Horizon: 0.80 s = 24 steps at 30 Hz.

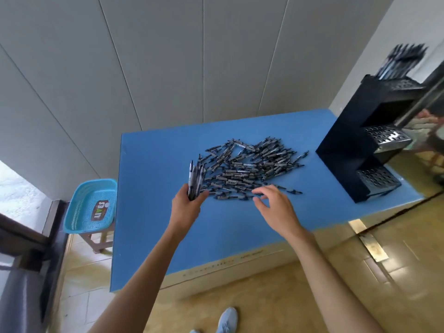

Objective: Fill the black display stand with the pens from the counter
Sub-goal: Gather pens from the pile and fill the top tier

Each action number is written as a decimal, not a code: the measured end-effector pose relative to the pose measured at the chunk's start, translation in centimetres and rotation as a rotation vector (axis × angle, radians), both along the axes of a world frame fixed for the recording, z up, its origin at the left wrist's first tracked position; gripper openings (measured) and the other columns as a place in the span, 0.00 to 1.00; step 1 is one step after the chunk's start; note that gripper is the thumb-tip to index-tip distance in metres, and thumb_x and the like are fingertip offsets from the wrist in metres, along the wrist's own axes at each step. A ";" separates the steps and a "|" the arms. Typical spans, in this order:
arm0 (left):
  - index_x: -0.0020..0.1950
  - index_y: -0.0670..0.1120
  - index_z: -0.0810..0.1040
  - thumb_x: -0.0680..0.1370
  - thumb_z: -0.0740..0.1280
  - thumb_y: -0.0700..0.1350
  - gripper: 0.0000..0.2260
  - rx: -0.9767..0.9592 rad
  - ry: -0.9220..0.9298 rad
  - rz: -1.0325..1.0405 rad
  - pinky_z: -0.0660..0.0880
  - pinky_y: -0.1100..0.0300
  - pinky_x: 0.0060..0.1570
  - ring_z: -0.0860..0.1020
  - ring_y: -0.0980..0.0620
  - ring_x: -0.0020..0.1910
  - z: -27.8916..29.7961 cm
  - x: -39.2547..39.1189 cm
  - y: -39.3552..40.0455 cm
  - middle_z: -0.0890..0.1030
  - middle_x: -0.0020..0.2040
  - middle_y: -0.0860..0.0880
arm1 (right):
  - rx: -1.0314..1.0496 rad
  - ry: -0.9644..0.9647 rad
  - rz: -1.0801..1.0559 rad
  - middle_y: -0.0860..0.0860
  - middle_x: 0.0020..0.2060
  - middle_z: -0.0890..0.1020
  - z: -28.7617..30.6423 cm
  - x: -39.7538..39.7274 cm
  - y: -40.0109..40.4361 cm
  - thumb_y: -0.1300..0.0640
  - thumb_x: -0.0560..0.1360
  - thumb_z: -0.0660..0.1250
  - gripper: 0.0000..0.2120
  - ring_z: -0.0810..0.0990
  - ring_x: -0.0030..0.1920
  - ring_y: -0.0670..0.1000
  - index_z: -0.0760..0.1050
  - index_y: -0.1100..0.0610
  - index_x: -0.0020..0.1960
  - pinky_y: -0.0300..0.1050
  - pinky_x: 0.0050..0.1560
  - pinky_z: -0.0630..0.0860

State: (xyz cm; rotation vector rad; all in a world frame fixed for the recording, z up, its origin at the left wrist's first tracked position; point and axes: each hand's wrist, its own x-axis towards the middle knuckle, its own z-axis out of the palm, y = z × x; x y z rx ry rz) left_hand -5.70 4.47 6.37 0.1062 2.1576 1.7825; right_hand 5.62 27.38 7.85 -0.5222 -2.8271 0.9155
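While the left hand (pixel 186 203) grips a bundle (pixel 195 180) of pens, the right hand (pixel 274 205) hovers with fingers loosely spread at the pile (pixel 249 169).
The pile lies mid-counter (pixel 156 212), left of the stand (pixel 360 140); the basket (pixel 90 205) beyond the counter's left edge reads "LIVES".

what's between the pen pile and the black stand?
Head view: only bare blue counter top separates the loose pen pile from the black display stand; the pile's outermost pens stop short of it.
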 end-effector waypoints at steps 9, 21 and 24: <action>0.54 0.49 0.74 0.82 0.70 0.46 0.05 0.095 0.060 -0.284 0.65 0.58 0.26 0.64 0.51 0.27 5.1 3.7 5.9 0.75 0.35 0.46 | 0.054 0.096 -0.208 0.42 0.57 0.77 5.9 7.9 3.5 0.50 0.82 0.63 0.12 0.76 0.57 0.42 0.77 0.49 0.63 0.40 0.57 0.73; 0.46 0.38 0.78 0.81 0.70 0.51 0.15 0.109 0.104 -0.445 0.66 0.54 0.30 0.68 0.50 0.29 8.1 12.7 18.5 0.76 0.31 0.46 | 0.082 0.172 -0.428 0.40 0.57 0.76 8.4 21.2 13.3 0.50 0.82 0.63 0.12 0.75 0.52 0.38 0.77 0.48 0.63 0.37 0.54 0.71; 0.50 0.41 0.80 0.81 0.69 0.50 0.12 0.151 0.085 -0.425 0.66 0.58 0.28 0.71 0.51 0.30 8.5 16.3 21.6 0.83 0.39 0.46 | 0.091 0.175 -0.407 0.40 0.59 0.76 8.4 24.5 16.3 0.50 0.82 0.63 0.12 0.75 0.57 0.39 0.77 0.47 0.65 0.36 0.56 0.71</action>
